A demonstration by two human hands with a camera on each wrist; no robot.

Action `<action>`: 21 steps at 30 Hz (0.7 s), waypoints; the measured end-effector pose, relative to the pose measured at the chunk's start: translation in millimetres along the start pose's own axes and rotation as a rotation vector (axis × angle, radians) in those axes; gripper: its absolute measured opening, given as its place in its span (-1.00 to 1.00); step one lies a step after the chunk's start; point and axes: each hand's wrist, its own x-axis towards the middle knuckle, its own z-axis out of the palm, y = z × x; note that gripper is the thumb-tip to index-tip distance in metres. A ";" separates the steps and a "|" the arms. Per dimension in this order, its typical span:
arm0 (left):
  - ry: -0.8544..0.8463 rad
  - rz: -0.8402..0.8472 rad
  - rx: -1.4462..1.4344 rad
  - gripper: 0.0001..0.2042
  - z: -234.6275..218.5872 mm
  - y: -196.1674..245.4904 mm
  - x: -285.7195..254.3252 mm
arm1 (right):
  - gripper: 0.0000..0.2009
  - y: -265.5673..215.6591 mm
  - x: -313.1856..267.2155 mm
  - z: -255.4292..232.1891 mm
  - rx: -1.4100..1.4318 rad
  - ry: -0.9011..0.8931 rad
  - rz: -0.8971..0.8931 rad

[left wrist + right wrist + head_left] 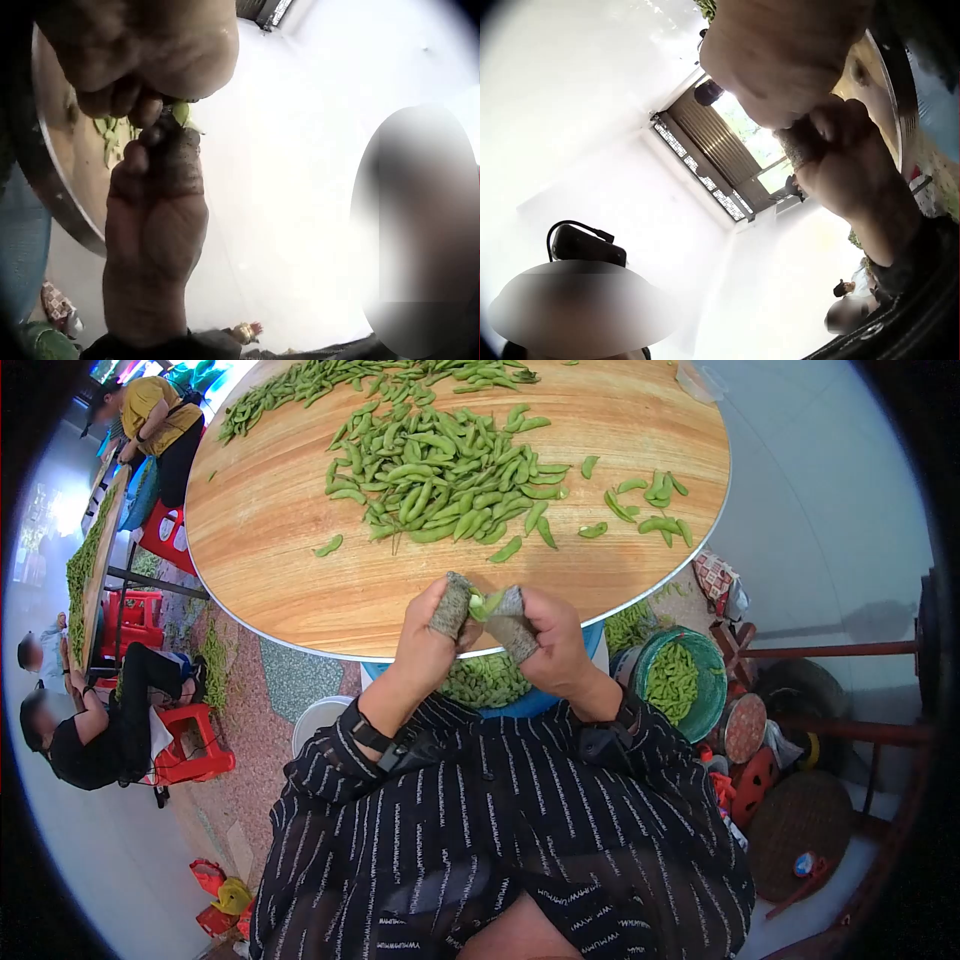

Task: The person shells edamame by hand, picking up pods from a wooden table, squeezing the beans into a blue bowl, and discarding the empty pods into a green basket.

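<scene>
Both hands meet just over the round table's near edge, a green pod (484, 605) between their fingertips. From the left, the left hand (425, 640) pinches it; its thumb has a grey wrap. The right hand (560, 645), its thumb and a finger wrapped in grey, grips the other side. In the left wrist view the left hand (150, 45) is large above the right hand (156, 225), with some of the pod (181, 114) showing. The right wrist view has the right hand (780, 56) touching the left hand (855, 169); no pod can be made out there.
A heap of pods (430, 475) lies on the wooden table (270, 575), loose ones to its right. Below the edge is a blue basin of pods (485, 680); a green bucket (720, 665) stands right, a white bucket (318, 722) left. People sit at another table far left.
</scene>
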 end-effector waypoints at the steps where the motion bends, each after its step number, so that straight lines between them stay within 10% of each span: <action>1: -0.037 -0.179 -0.315 -0.81 -3.8 0.5 0.6 | -0.92 0.3 0.5 -1.7 -0.093 -0.050 -0.044; 9: -0.093 -0.092 0.415 -0.95 -5.9 21.8 -8.6 | -0.88 -1.1 0.9 0.5 0.123 -0.093 0.184; 13: -0.095 -0.036 0.604 -0.90 -9.4 12.3 -8.4 | -0.87 -1.4 -0.2 -6.4 -0.275 -0.223 0.070; 21: -0.163 -0.176 0.396 -0.80 -4.5 15.1 -10.3 | -0.84 -5.4 -7.3 -15.1 -0.428 -0.288 -0.007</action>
